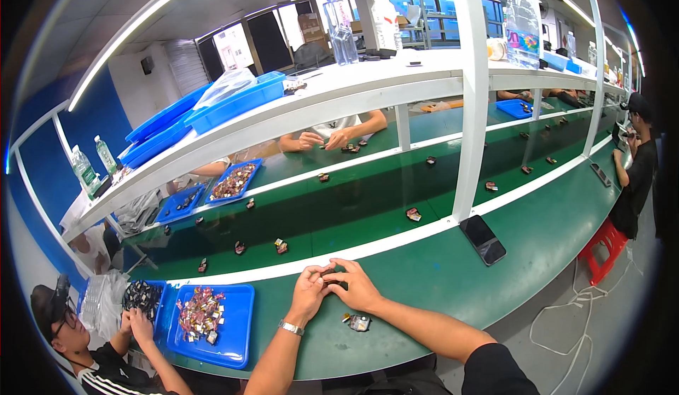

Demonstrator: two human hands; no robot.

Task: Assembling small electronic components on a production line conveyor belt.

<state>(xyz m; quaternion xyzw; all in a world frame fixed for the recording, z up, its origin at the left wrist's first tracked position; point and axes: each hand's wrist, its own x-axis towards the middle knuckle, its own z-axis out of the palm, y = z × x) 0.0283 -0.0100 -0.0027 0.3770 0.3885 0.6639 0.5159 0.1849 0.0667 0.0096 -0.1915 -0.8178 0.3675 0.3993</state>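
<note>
The main hazard is a slip: both hands work on one small dark part [334,277] right beside the white rail [403,239] along the far edge of the near table [424,282], so if the fingertips lost it, it could bounce over onto the dark green belt [353,218]. The fingers also cover most of the part, so pressing without a clear view might bend or damage it. A loose silvery piece [359,322] lies between the forearms, toward the near edge; a careless sweep of the right forearm [424,331] could nudge it off. The left hand [309,292] rises almost straight from the near edge, palm turned inward and fingers curled; the right hand [359,289] comes in slantwise from the right, wrist fairly straight, thumb and forefinger arched. Their grip is closed, the fingertips meeting around the part, just above the table.
</note>
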